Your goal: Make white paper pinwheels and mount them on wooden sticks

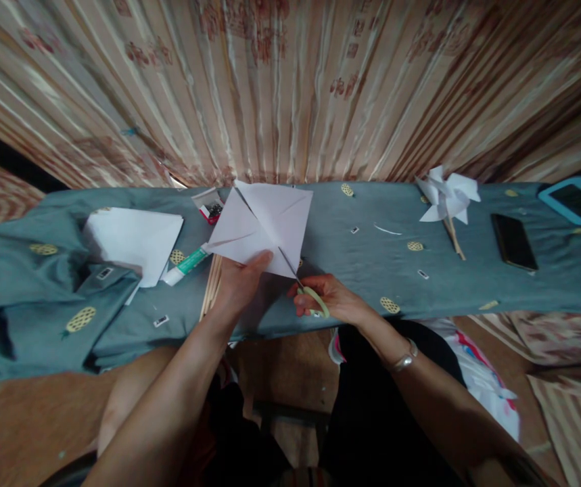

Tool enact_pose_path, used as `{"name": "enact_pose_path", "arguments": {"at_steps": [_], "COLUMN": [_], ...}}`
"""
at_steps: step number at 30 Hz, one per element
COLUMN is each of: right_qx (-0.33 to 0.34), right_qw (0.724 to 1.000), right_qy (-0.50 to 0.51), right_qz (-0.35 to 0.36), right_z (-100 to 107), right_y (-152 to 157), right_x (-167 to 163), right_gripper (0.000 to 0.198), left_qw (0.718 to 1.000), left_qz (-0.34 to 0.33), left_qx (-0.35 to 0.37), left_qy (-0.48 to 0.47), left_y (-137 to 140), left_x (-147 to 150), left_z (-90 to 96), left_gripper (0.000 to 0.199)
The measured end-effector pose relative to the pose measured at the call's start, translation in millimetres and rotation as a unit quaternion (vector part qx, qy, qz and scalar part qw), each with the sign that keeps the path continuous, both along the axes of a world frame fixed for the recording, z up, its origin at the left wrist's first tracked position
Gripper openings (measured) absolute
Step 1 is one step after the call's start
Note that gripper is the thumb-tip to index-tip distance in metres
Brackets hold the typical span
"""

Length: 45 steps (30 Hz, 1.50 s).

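Below the near edge of the bench (pixel 356 260), right of the legs, a crumpled white plastic bag (pixel 483 379), contents hidden. Just inside that edge, left of the middle, scissors (pixel 313 301) with pale green handles, gripped by the loops in the curled right hand (pixel 325 294). Long axis slanting away to the left, with dark blade at the paper, tip toward its middle. Spread of the blades: cannot tell. Under the left wrist, slim wooden sticks (pixel 211 289), running in from the near edge.

Pinched in the left hand (pixel 242 277) by the near side, thumb on top: a square sheet (pixel 274 216) of thin white paper, left of the bench's middle. One corner toward the far edge, another toward the scissors, with slits running inward.

Farther left, a white-and-green tube (pixel 187 264), slanted toward the sheet, and smooth stacked paper (pixel 138 230). Near the far edge, a small open red-and-white box (pixel 214 218) of dark bits, too small to identify. Toward the right end, a flat black phone (pixel 513 241) and a folded-paper pinwheel (pixel 450 196) on wood; at the far right corner, a blue-rimmed board (pixel 579 199). Beyond, a pleated curtain (pixel 290 88).
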State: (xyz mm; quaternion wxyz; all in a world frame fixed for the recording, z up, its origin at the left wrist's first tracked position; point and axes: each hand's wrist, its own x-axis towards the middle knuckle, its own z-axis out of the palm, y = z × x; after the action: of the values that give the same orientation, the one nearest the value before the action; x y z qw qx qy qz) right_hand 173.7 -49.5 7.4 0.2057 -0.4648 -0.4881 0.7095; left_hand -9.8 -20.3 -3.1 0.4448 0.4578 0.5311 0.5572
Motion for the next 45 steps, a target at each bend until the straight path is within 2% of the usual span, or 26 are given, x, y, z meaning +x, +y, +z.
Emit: {"name": "enact_pose_path", "arguments": {"at_steps": [4, 11, 24, 34, 45], "right_qx": [0.006, 0.002, 0.001, 0.009, 0.008], "right_qw": [1.000, 1.000, 1.000, 0.999, 0.999], "right_qy": [-0.005, 0.003, 0.007, -0.001, 0.006], "right_qz": [-0.007, -0.015, -0.014, -0.033, -0.034], "right_z": [-0.2, -2.2, -6.6, -2.6, -7.7], "right_y": [0.2, -0.2, 0.1, -0.5, -0.7], "right_x": [-0.7, -0.6, 1.2, -0.7, -0.7], "right_gripper": [0.060, 0.055, 0.059, 0.056, 0.052], "left_qw": [0.999, 0.999, 0.999, 1.000, 1.000], "left_qz": [0.001, -0.001, 0.002, -0.021, -0.011], "left_qx": [0.005, 0.001, -0.003, 0.000, -0.006], "left_qy": [-0.049, -0.049, -0.032, 0.001, -0.006], "left_y": [-1.6, -1.3, -0.6, -7.6, -7.1], "left_x": [4.7, 3.0, 1.8, 5.7, 5.2], "left_z": [5.6, 5.5, 2.5, 13.5, 10.7], "left_gripper": [0.043, 0.045, 0.045, 0.052, 0.048]}}
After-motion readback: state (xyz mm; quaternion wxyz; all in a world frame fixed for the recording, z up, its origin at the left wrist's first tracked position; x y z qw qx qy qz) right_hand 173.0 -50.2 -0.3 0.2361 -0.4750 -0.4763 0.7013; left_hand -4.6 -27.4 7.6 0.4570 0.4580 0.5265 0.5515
